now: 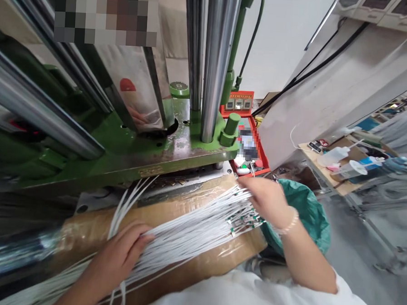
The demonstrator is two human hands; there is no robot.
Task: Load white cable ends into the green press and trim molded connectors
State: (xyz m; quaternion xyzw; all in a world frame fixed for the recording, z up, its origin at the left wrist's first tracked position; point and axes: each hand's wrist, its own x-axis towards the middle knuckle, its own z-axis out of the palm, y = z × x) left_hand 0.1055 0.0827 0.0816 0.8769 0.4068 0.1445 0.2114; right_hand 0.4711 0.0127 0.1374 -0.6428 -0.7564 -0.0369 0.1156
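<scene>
A workshop with a pale wall (281,24) and a grey floor (351,256), seen in one head-worn view looking down. A green machine (183,151) with shiny steel columns (212,71) fills the upper left and upper centre of the frame; a red control box (263,162) sits right of centre, a green bin liner (317,222) below it, and a cluttered side table (345,189) at the right. Across the lower centre, a thick bundle of white wires (185,238) lies on a brown, tape-covered surface (86,228), fanning from lower left towards small green-and-white connectors (232,231) right of centre. The left hand (119,253), lower left of centre, lies over the bundle with bent fingers; whether it grips or merely presses cannot be told. The right hand (269,203), right of centre, has its fingers bent in and appears to be grasping the ends of the upper strands. Handling this bundle well probably calls for light, steady pressure from the left hand, strands kept flat and parallel, and gentle evening of the ends with the right, without tugging the connectors. A separate loop of wires (120,207) by the left hand could snag.
</scene>
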